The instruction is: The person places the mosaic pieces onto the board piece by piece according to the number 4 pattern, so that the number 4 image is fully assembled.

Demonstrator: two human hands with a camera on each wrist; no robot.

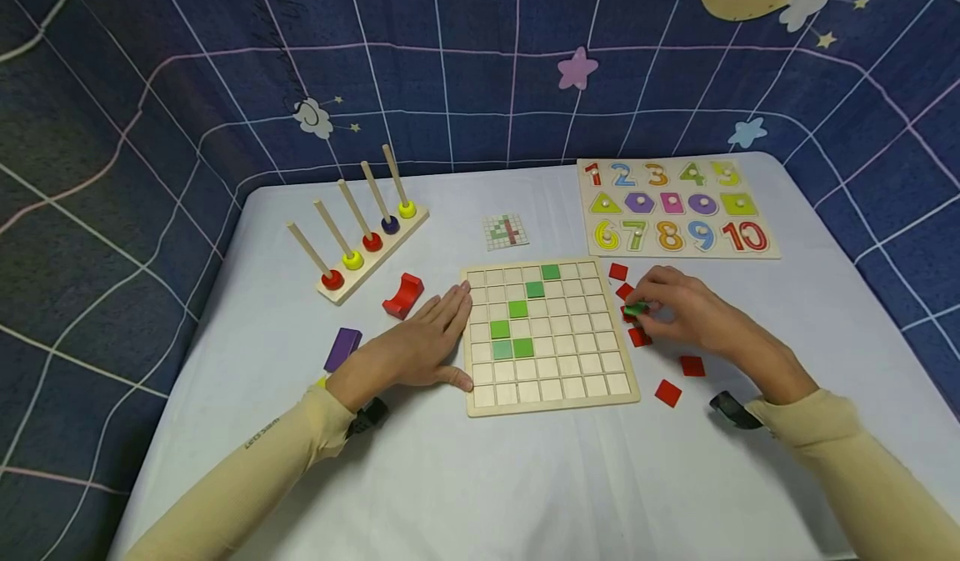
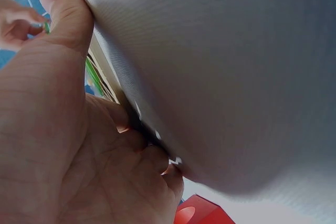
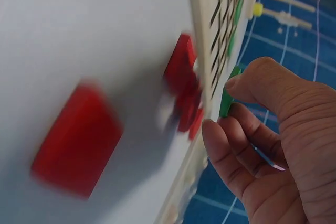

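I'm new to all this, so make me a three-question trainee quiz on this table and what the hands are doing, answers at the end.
1. Multiple choice: what does the right hand pinch?
(a) a round yellow ring
(b) a small flat green tile
(c) a rectangular purple block

2. True or false: the left hand holds a red square tile.

3. Count: in the head view, how many flat green square tiles lie in the pale wooden grid board?

Key: 1. (b). 2. False: it touches the left edge of the grid board. 3. Six.
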